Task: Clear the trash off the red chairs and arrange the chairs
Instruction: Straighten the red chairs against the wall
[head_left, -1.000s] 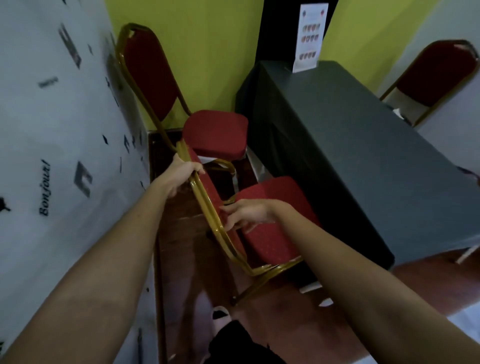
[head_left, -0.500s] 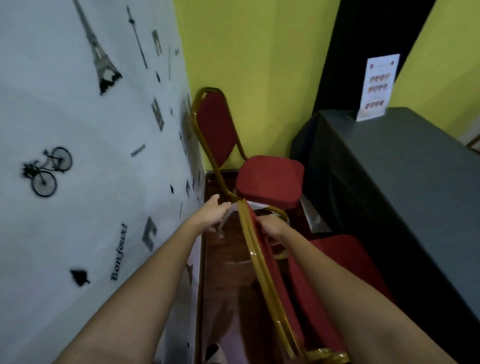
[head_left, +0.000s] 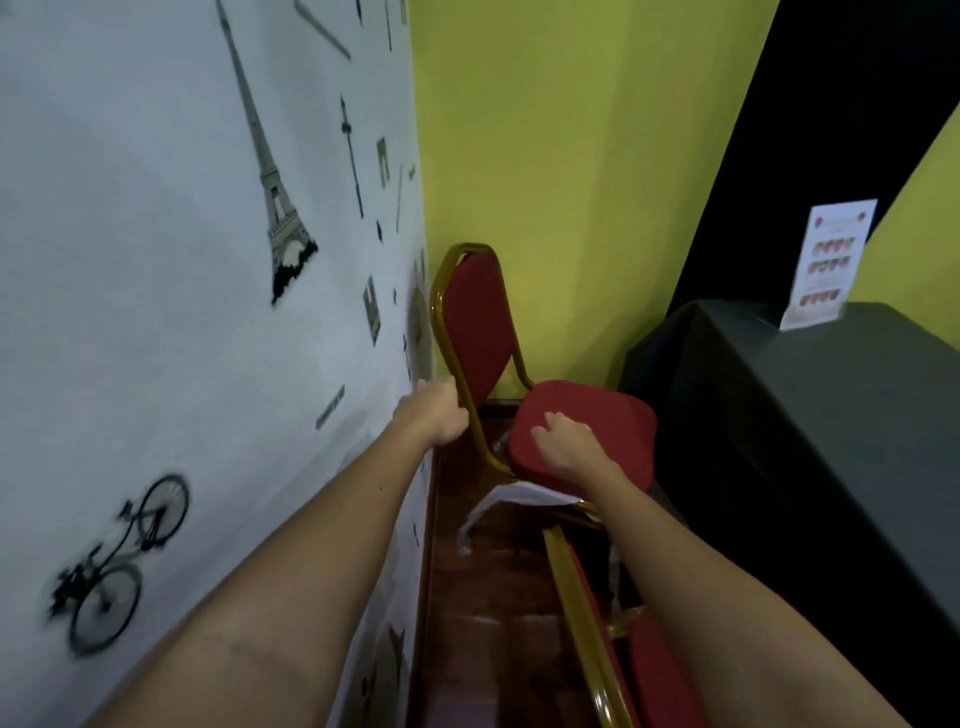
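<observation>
A red chair with a gold frame (head_left: 480, 322) stands in the corner, its back against the white wall. My left hand (head_left: 434, 413) grips the gold frame of its backrest low down. My right hand (head_left: 563, 441) rests on the front of its red seat (head_left: 608, 415), fingers curled over the near edge. A second red chair (head_left: 597, 639) stands close to me at the bottom right, only its gold backrest frame and part of its seat showing. A piece of white plastic or paper trash (head_left: 511, 499) hangs below the far chair's seat.
A white wall with an Eiffel Tower and bicycle print (head_left: 156, 312) runs along the left. A table under a dark cloth (head_left: 831, 441) stands at the right with a white menu card (head_left: 826, 265) on it. The narrow dark wood floor (head_left: 478, 597) lies between.
Both hands have left the near chair's backrest and moved forward to the corner chair: left onto its frame, right onto its seat. The camera has tilted up.
</observation>
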